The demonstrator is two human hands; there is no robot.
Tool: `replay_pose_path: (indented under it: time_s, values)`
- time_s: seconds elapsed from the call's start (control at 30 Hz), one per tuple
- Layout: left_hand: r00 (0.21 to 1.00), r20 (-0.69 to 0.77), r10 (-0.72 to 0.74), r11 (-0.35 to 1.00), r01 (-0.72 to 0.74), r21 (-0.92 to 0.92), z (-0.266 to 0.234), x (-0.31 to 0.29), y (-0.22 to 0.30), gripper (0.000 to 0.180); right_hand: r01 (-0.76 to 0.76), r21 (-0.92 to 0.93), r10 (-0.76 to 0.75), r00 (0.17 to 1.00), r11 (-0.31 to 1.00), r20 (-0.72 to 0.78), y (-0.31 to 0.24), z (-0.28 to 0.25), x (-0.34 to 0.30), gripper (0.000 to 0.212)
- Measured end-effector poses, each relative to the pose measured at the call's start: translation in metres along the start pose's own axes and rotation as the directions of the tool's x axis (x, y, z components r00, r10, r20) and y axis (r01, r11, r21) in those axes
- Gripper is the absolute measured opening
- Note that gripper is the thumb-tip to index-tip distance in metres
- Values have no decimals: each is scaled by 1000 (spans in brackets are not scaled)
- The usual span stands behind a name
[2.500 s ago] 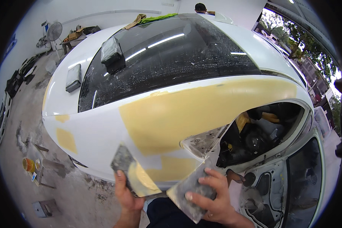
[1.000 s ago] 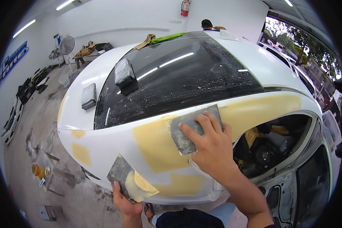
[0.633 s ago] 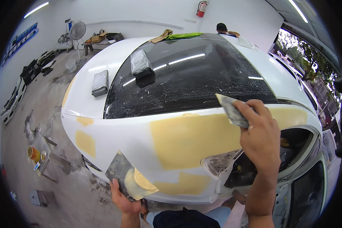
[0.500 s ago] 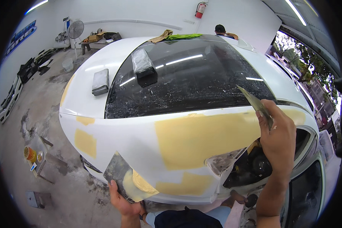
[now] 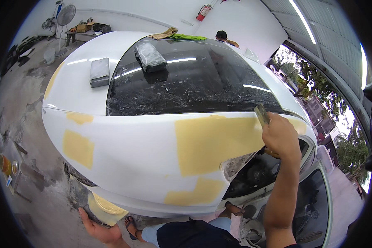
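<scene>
My right hand (image 5: 280,135) grips a greenish flexible putty spreader (image 5: 261,114) over the upper right end of a large yellow filler patch (image 5: 208,142) on the white car's side panel (image 5: 132,153). Whether the blade touches the panel I cannot tell. Low at the left, my left hand (image 5: 101,232) holds a grey mixing board (image 5: 79,195), with a mound of creamy yellow filler (image 5: 106,204) on it. The board is beside the car's lower edge. Smaller filler patches (image 5: 77,149) lie toward the car's left end, and another patch (image 5: 196,192) is beneath the large one.
Two grey sanding blocks rest on the car, one (image 5: 99,72) on white bodywork, one (image 5: 150,57) on the dark glass (image 5: 186,87). Cloths (image 5: 188,37) lie along the far edge. An open car door (image 5: 310,211) stands at right. Another person (image 5: 222,36) is behind the car.
The view has shifted. My left hand and the board have moved down and left, away from the panel. The spreader has come down from its raised, tilted pose toward the large patch's upper edge.
</scene>
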State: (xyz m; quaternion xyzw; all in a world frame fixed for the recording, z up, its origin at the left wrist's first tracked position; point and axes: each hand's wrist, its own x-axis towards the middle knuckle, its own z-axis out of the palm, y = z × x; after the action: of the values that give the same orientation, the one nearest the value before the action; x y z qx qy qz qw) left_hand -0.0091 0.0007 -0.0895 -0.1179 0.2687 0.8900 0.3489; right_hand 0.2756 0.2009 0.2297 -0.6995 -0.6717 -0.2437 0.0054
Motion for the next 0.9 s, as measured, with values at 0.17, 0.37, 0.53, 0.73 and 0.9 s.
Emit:
replay_pose_path:
  time_s: [0.17,0.37,0.53,0.73,0.9]
  values:
    - [994,82,66,997,-70,42,-15,-4,-4,65,141,134,-161,975,981,152,-81,10,-17,38]
    - [978,198,59,998,-53,-37,3,-23,21,53,590,552,-662,744,588,-90,-181,-14,-75,33]
    - [970,239,33,999,-31,-15,33,-47,-12,59,749,606,-713,577,268,-398,-99,-5,-96,62]
    - [914,222,-338,941,321,110,78,-62,-70,52,678,732,-897,361,64,-256,-11,46,-99,66]
    - [956,283,-78,957,151,-248,113,-86,-30,55,805,209,-705,589,555,-395,70,17,-10,58]
